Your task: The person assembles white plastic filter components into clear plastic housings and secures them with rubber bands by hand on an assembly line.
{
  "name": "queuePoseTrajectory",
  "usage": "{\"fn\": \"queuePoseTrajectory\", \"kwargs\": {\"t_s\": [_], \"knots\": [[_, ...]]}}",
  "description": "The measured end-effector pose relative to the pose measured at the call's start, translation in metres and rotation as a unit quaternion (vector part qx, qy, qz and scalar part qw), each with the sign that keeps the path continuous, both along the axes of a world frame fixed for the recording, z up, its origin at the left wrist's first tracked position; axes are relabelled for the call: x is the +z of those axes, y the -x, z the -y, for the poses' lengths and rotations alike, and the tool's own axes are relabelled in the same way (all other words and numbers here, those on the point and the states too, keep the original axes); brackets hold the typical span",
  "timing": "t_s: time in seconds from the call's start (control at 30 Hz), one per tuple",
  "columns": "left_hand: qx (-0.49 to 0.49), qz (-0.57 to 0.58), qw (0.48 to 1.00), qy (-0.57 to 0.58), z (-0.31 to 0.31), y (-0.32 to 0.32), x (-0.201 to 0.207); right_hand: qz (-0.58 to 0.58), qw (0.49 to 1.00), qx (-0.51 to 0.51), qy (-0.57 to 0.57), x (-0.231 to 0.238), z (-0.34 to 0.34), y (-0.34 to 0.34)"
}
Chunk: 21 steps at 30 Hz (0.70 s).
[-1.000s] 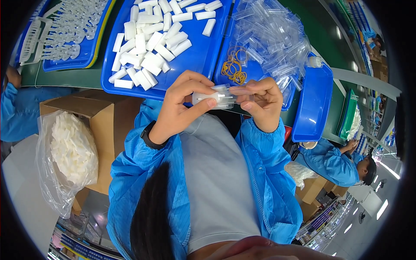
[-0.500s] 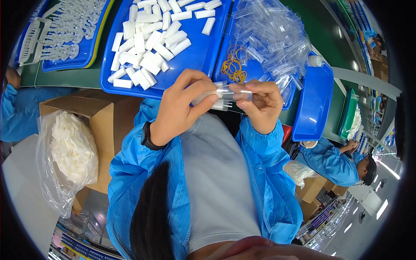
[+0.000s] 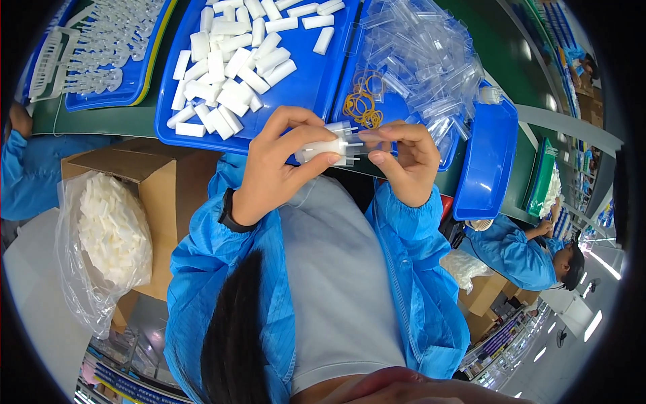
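My left hand (image 3: 282, 161) is closed around a small bundle of white plastic pieces with clear sleeves (image 3: 323, 147). Thin white stems stick out of the bundle's right end. My right hand (image 3: 407, 158) is just beside those stems, its forefinger reaching to them and its thumb apart below. Whether a clear sleeve lies along the right fingertips is hard to make out. Both hands are in front of the blue tray (image 3: 296, 81), which holds many white blocks (image 3: 232, 60). A pile of clear plastic sleeves (image 3: 424, 54) fills the blue tray to its right.
Yellow rubber bands (image 3: 363, 104) lie beside the sleeves. A blue bin (image 3: 483, 178) stands at the right, and a tray of white stemmed parts (image 3: 108, 47) at far left. A cardboard box (image 3: 161, 175) and a bag of white pieces (image 3: 114, 229) are at my left. Co-workers sit on both sides.
The clear sleeve seen between my right fingers no longer shows plainly there. My right thumb has drawn away from the forefinger. The bundle in my left hand has turned slightly, exposing more white.
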State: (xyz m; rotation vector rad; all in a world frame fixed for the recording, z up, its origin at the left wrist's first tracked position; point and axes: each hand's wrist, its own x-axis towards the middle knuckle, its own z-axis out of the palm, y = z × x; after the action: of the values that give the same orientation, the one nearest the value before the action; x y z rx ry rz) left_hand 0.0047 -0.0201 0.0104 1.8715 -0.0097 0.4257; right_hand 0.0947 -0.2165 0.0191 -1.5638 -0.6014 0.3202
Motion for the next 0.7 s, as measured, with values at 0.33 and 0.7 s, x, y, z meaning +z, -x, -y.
{"fn": "queuePoseTrajectory", "kwargs": {"t_s": [0.33,0.7], "knots": [[0.01,0.002,1.0,-0.027,-0.002,0.0,-0.004,0.14,0.987,0.069,0.05,0.006,-0.003,-0.007],[-0.007,0.01,1.0,-0.024,-0.007,-0.002,-0.007,0.132,0.987,0.067,0.062,0.005,-0.002,-0.01]]}}
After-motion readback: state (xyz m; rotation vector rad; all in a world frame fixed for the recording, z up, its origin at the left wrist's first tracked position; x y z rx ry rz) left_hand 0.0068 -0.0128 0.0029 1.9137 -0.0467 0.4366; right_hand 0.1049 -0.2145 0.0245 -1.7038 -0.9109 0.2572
